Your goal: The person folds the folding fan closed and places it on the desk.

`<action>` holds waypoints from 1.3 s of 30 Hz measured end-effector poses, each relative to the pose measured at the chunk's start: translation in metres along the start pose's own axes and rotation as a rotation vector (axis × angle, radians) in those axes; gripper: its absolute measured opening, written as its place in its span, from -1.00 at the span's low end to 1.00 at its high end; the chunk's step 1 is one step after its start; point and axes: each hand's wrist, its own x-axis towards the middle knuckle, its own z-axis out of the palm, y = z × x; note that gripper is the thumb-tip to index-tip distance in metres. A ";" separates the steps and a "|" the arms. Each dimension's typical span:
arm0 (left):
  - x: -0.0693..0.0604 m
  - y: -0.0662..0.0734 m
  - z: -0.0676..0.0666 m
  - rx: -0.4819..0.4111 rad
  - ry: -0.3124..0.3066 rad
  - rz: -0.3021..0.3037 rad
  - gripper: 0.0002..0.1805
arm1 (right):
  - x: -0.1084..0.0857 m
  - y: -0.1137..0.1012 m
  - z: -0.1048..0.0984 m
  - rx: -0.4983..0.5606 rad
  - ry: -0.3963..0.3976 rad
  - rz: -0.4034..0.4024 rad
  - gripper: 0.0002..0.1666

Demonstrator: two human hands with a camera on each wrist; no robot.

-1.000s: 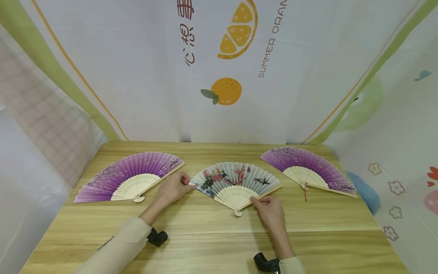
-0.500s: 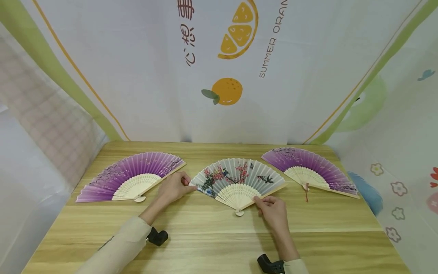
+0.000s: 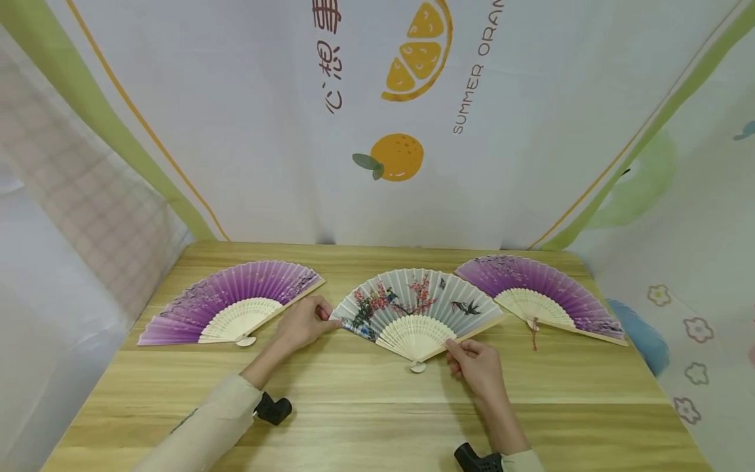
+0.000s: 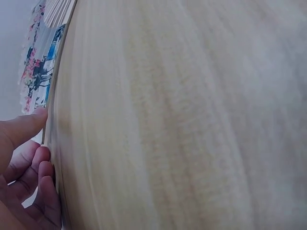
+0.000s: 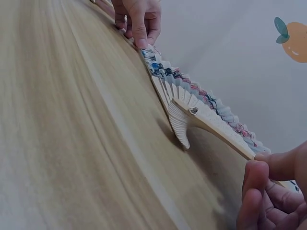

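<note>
My left hand is pinching the left corner of the plum-blossom folding fan, and my right hand is gripping its right guard stick between thumb and fingers, close to the pivot. And here's the change: over the last second that right end is reaching farther out and the top edge is standing higher, so I'm judging the fan wider spread, or more lifted. Its right side is hovering off the wooden table now, so it isn't lying flat. Outward, one open purple fan is resting beyond my left hand; another, the tasselled purple fan, is lying just beside my fan's right edge. Behind, the orange-printed cloth is hanging.
</note>
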 end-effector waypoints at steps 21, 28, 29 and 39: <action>0.000 0.002 -0.008 -0.216 0.004 0.047 -0.73 | 0.006 -0.005 -0.008 0.030 -0.013 -0.001 -0.71; 0.001 0.005 -0.015 -0.256 0.040 0.017 -0.73 | 0.015 -0.014 -0.007 0.025 -0.037 -0.041 -0.72; 0.001 0.006 -0.016 -0.261 0.043 0.008 -0.73 | 0.017 -0.015 -0.007 0.028 -0.040 -0.048 -0.72; 0.003 0.004 -0.030 -0.279 0.082 0.039 -0.75 | 0.026 -0.024 -0.003 0.030 -0.065 -0.114 -0.68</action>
